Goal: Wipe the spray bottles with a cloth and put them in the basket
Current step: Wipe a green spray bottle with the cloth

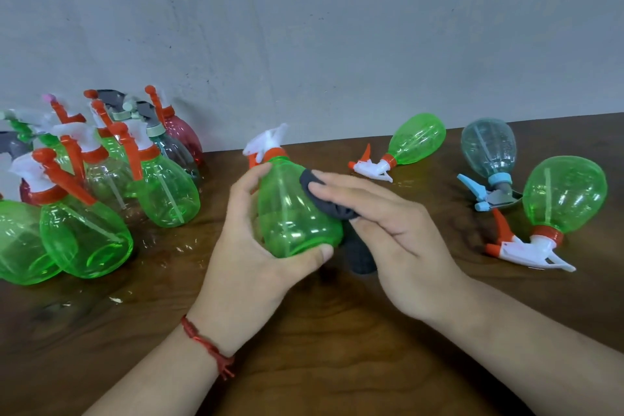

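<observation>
My left hand (251,246) grips a green spray bottle (293,213) with an orange collar and white trigger, held just above the wooden table (304,331) at the centre. My right hand (388,233) presses a dark grey cloth (324,196) against the bottle's right side, fingers stretched over it; the cloth's tail hangs below the bottle. Three bottles lie on their sides at the right: a green one (415,138), a teal one (488,149) and another green one (564,196). No basket is in view.
A tight cluster of several spray bottles (101,179), mostly green with some red and grey ones, fills the table's left side against the grey wall (304,27). A red string bracelet (206,344) sits on my left wrist.
</observation>
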Demonstrator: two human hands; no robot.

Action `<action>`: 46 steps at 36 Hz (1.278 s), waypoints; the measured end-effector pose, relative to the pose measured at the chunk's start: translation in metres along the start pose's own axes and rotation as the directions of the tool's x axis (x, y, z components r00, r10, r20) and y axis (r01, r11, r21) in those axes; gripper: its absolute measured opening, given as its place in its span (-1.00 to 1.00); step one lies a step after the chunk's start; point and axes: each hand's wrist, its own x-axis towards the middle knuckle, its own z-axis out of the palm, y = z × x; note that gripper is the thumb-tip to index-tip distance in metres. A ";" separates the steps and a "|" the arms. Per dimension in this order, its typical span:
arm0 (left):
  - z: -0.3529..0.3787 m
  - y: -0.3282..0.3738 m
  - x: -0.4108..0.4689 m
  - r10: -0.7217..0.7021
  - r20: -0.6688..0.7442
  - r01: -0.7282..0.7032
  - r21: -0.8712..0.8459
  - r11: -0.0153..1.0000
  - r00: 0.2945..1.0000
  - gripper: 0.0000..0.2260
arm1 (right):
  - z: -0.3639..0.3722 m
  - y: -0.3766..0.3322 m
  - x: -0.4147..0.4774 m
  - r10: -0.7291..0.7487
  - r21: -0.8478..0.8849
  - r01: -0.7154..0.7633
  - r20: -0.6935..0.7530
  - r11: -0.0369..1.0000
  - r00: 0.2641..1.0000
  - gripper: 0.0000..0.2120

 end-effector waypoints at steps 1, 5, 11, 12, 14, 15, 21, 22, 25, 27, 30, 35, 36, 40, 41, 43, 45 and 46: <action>-0.001 0.000 0.002 -0.022 -0.030 0.021 -0.030 0.999 0.999 -0.07 | 0.000 -0.001 -0.001 -0.020 -0.014 0.020 0.025 1.000 1.000 -0.55; -0.002 0.000 0.007 -0.095 -0.075 0.082 -0.168 0.982 0.993 -0.12 | 0.001 -0.003 -0.003 -0.072 -0.078 0.077 0.066 0.994 0.995 -0.56; -0.002 0.002 0.001 0.001 0.015 -0.002 0.017 1.000 1.000 -0.06 | 0.001 0.003 0.000 -0.014 -0.033 0.015 0.029 0.999 0.999 -0.53; -0.001 0.002 -0.001 0.035 0.056 -0.039 0.069 0.997 0.998 -0.04 | 0.000 0.004 0.001 0.033 0.011 -0.033 0.003 0.999 0.999 -0.52; 0.000 0.000 -0.004 0.074 0.135 -0.094 0.147 0.985 0.988 -0.03 | -0.001 0.004 0.005 0.151 0.151 -0.143 -0.040 0.978 0.988 -0.48; 0.001 -0.001 -0.004 0.083 0.176 -0.115 0.182 0.977 0.981 -0.03 | -0.002 0.004 0.006 0.206 0.231 -0.189 -0.049 0.954 0.977 -0.47; -0.004 0.003 -0.003 0.060 0.233 -0.105 0.184 0.977 0.971 0.06 | -0.002 0.005 0.009 0.352 0.430 -0.291 -0.069 0.855 0.933 -0.51; -0.004 0.004 -0.004 0.048 0.215 -0.079 0.138 0.987 0.975 0.08 | -0.002 0.004 0.009 0.355 0.442 -0.289 -0.073 0.849 0.932 -0.51; -0.001 0.006 -0.006 0.049 0.202 -0.068 0.088 0.994 0.978 0.02 | -0.002 0.003 0.010 0.339 0.438 -0.268 -0.092 0.858 0.936 -0.52; 0.000 0.006 -0.006 0.050 0.214 -0.073 0.100 0.992 0.976 -0.01 | -0.004 0.004 0.009 0.308 0.389 -0.245 -0.108 0.888 0.945 -0.51; 0.002 0.003 -0.005 0.050 0.233 -0.081 0.126 0.989 0.971 -0.01 | -0.004 0.006 0.006 0.208 0.239 -0.179 -0.102 0.954 0.973 -0.49; 0.003 0.000 -0.004 0.097 0.173 -0.128 0.179 0.976 0.980 -0.02 | -0.002 0.006 0.004 0.140 0.098 -0.132 -0.075 0.986 0.987 -0.48; 0.003 -0.001 -0.004 0.090 0.144 -0.114 0.167 0.979 0.986 -0.02 | -0.001 0.006 0.004 0.135 0.077 -0.130 -0.067 0.989 0.989 -0.48; 0.001 -0.003 0.001 -0.002 -0.034 0.002 -0.005 1.000 0.999 -0.08 | 0.002 0.000 0.000 0.058 -0.020 -0.059 -0.006 0.998 0.998 -0.52; -0.001 -0.004 0.003 -0.028 -0.075 0.023 -0.064 0.998 0.997 -0.10 | 0.003 -0.001 -0.001 0.039 -0.041 -0.038 0.011 0.998 0.999 -0.52; -0.003 -0.007 0.006 -0.085 -0.118 0.065 -0.166 0.984 0.989 -0.15 | 0.004 -0.003 -0.002 0.019 -0.060 -0.017 0.038 0.998 0.999 -0.51; -0.003 -0.007 0.007 -0.133 -0.134 0.102 -0.214 0.971 0.982 -0.18 | 0.004 -0.004 -0.003 -0.004 -0.073 0.008 0.057 0.997 0.998 -0.51; -0.001 -0.008 0.007 -0.147 -0.139 0.113 -0.226 0.968 0.979 -0.18 | 0.004 -0.004 -0.003 -0.019 -0.086 0.025 0.062 0.996 0.998 -0.51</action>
